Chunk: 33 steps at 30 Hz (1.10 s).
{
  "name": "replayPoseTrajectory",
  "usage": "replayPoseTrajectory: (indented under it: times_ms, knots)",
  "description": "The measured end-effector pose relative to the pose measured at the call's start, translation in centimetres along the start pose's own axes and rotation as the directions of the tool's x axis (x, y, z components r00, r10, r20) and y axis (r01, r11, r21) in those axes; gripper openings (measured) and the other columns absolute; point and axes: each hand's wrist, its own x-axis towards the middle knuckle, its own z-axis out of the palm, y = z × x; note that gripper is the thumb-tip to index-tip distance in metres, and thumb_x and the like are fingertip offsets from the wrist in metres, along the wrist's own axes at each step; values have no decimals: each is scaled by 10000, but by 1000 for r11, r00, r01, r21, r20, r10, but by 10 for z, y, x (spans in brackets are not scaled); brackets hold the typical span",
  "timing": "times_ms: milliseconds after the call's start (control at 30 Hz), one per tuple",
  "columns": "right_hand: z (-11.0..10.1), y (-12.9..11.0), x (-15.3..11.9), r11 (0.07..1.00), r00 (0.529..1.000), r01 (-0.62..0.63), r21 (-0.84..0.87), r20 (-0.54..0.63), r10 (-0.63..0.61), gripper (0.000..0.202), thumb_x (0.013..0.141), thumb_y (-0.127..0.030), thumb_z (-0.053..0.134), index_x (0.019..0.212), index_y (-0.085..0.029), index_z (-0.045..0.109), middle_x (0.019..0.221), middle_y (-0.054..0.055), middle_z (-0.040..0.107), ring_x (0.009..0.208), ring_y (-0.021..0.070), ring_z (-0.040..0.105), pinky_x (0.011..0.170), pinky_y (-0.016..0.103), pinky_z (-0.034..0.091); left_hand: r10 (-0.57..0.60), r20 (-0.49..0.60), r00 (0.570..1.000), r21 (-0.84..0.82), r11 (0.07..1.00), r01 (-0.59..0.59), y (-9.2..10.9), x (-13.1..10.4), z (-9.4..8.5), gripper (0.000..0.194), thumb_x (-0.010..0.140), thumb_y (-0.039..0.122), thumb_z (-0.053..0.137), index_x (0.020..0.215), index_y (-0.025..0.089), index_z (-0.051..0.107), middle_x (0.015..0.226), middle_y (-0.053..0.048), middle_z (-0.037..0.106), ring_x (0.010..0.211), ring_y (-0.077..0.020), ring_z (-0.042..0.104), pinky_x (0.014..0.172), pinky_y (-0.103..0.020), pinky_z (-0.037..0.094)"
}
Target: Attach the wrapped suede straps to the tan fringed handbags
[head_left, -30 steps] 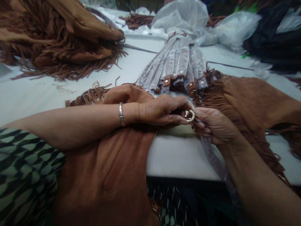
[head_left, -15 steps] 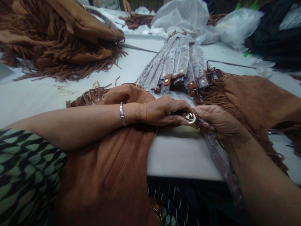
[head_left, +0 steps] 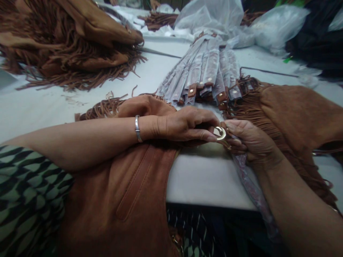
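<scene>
My left hand point(head_left: 190, 125) reaches across a brown suede bag point(head_left: 134, 189), its thumb and fingers pinching the left side of a gold metal clasp point(head_left: 222, 134). On the clasp's other side, my right hand point(head_left: 249, 141) is closed around the end of a plastic-wrapped strap point(head_left: 252, 185). The strap hangs down from that hand past the table's front edge. A zip edge runs along the bag's right side, and the bag's lower part lies toward my lap.
Several plastic-wrapped straps point(head_left: 200, 67) fan out behind my hands. Fringed brown suede lies at the right point(head_left: 300, 114) and in a heap at the back left point(head_left: 80, 43). Clear plastic bags point(head_left: 278, 26) and a dark bundle point(head_left: 316, 43) sit farther back on the white table point(head_left: 209, 178).
The clasp now shows more fully between my hands, as my left fingers have drawn slightly back from it. My right hand keeps its hold on the strap. The view has shifted slightly.
</scene>
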Motion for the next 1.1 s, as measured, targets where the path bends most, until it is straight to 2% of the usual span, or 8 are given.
replayPoseTrajectory:
  times_ms: [200,300,400,700,833,1100]
  knots:
    - [10,-1,-1,999,999,31,-15,-10,-31,287,803,-396,682,706,-137,603,450,-69,399,319,8,186,268,99,185,24,76,997,140,989,-34,1,-1,4,396,949,451,431,1040,85,554,923,-113,636,789,-145,590,701,-239,446]
    - [11,-1,-2,999,999,34,-23,-26,-35,270,818,-366,672,706,-138,582,459,-65,408,322,7,200,284,103,192,-7,53,999,156,988,-1,1,-2,5,418,944,484,419,1022,92,541,912,-114,634,769,-151,584,682,-244,439]
    - [9,0,-3,999,998,29,-16,-46,-30,266,817,-359,674,703,-145,563,469,-66,414,320,7,194,283,107,173,-31,37,999,119,993,26,0,-2,4,409,943,486,420,1023,100,527,907,-106,635,782,-150,583,685,-240,439]
    - [4,2,-3,1000,1000,22,-5,10,-22,268,812,-377,678,718,-146,579,467,-65,414,325,9,198,282,112,162,-57,98,994,49,997,52,1,0,1,442,946,505,405,1030,93,542,930,-98,637,798,-133,575,687,-230,428]
    - [3,3,-2,1000,999,16,-3,28,-16,266,808,-374,682,717,-147,575,444,-73,391,322,11,181,280,111,158,-10,88,996,14,1000,9,1,1,0,386,949,444,441,1043,83,542,941,-98,636,805,-125,577,687,-222,425]
    - [4,3,-2,1000,999,19,-7,46,-19,238,853,-358,626,739,-152,588,456,-73,379,336,13,150,289,111,152,-37,106,994,-12,999,39,1,2,-1,295,925,371,510,1011,91,546,893,-85,641,784,-124,576,679,-215,424]
